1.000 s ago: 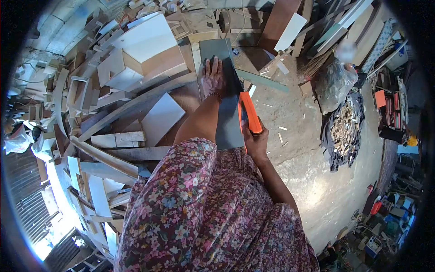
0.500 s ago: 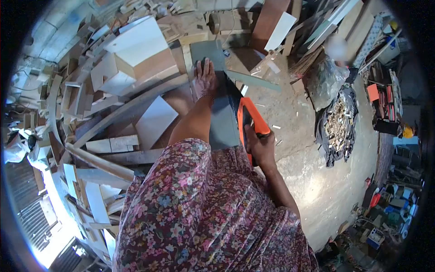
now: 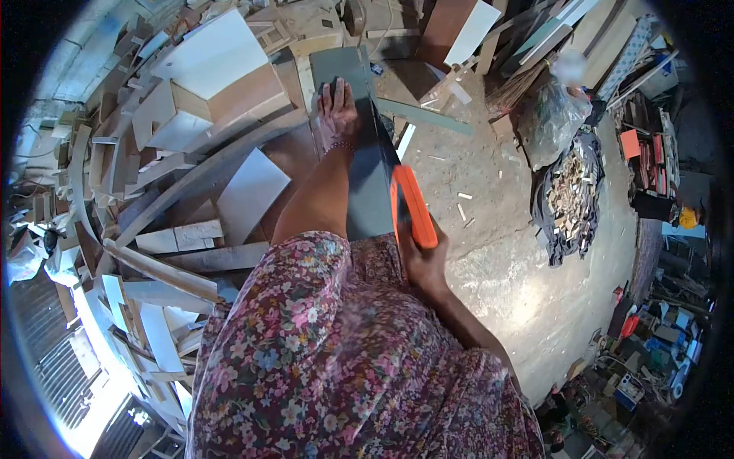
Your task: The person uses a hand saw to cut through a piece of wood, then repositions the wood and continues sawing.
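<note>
Orange-handled saw [image 3: 414,205] has been drawn back toward the body [image 3: 336,352] since the earlier frame | handle clasped in right grip [image 3: 425,264] | blade [image 3: 388,145] held along right edge of grey board [image 3: 368,203] | board pressed by left grip [image 3: 336,118], flat, unclenched | wood scraps [image 3: 575,195] heaped rightward

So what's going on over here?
Someone in a flowered garment has the left hand spread flat on a grey board. The right hand grips an orange-handled saw at the board's right edge. How far any cut has gone can't be made out. Off to the right, wood scraps lie heaped on dark cloth.
</note>
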The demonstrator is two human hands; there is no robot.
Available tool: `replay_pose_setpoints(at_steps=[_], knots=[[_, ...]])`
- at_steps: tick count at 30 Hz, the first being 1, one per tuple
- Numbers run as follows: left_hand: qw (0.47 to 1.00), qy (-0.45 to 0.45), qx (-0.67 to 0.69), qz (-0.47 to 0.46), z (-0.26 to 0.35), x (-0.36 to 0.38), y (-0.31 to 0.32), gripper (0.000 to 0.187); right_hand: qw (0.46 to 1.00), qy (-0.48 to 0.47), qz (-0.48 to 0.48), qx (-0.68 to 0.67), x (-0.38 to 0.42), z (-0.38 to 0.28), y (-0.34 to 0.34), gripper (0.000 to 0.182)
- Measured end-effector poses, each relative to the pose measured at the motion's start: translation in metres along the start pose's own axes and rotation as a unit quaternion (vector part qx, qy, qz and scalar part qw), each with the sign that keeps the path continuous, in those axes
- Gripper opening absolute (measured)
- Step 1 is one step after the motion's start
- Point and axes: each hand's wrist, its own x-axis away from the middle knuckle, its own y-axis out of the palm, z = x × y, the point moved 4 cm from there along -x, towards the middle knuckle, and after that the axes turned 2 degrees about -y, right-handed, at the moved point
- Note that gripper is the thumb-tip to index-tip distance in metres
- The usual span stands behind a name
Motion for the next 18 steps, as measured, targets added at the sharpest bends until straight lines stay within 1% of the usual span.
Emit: replay_pose_setpoints(at_steps=[1, 2, 4, 5, 6, 7, 8, 10, 11, 13, 14, 16, 17, 18], knots=[[0.999, -0.012, 0.005, -0.03, 0.002, -0.003, -0.007, 0.043, 0.999, -0.027, 0.037, -0.02, -0.017, 0.012, 0.005, 0.015], [0.998, -0.02, 0.007, -0.055, 0.002, -0.008, -0.012, 0.043, 0.999, -0.031, 0.039, -0.023, -0.034, 0.023, 0.01, 0.015], [0.998, -0.009, -0.01, -0.053, -0.002, -0.009, -0.008, 0.043, 0.993, 0.016, 0.026, -0.117, -0.057, 0.035, 0.02, 0.016], [0.998, -0.005, -0.021, -0.058, -0.003, -0.008, -0.002, 0.043, 0.992, 0.012, 0.036, -0.124, -0.057, 0.035, 0.021, 0.016], [0.998, 0.005, -0.017, -0.056, 0.0, -0.008, -0.004, 0.043, 0.995, 0.01, 0.037, -0.087, -0.056, 0.031, 0.02, 0.017], [0.998, -0.005, -0.009, -0.059, 0.0, -0.005, -0.007, 0.044, 0.998, 0.01, 0.036, -0.048, -0.052, 0.028, 0.017, 0.018], [0.998, -0.016, -0.002, -0.056, 0.001, -0.008, -0.008, 0.044, 0.998, 0.004, 0.045, -0.05, -0.053, 0.028, 0.012, 0.018], [0.999, -0.005, -0.016, -0.052, -0.002, -0.007, -0.003, 0.046, 0.995, 0.032, 0.049, -0.082, -0.053, 0.027, 0.012, 0.021], [0.999, 0.001, -0.003, -0.053, -0.005, -0.006, 0.0, 0.047, 0.995, 0.026, 0.049, -0.088, -0.049, 0.022, 0.01, 0.021], [0.999, 0.008, 0.001, -0.048, -0.012, 0.0, 0.014, 0.049, 0.999, 0.018, 0.023, -0.015, -0.031, -0.01, -0.004, 0.02], [0.998, 0.007, 0.003, -0.056, -0.01, 0.005, 0.008, 0.049, 0.999, 0.026, 0.023, -0.013, -0.016, -0.011, -0.013, 0.02], [0.995, -0.022, 0.017, -0.092, -0.003, -0.008, -0.003, 0.049, 0.995, 0.028, 0.018, -0.097, 0.003, -0.014, -0.032, 0.019], [0.996, -0.019, 0.02, -0.087, -0.003, -0.009, 0.004, 0.049, 0.995, 0.023, 0.023, -0.096, 0.009, -0.02, -0.037, 0.019], [0.998, -0.002, 0.007, -0.057, -0.007, -0.006, 0.013, 0.05, 0.995, 0.038, 0.016, -0.096, 0.016, -0.023, -0.04, 0.018]])
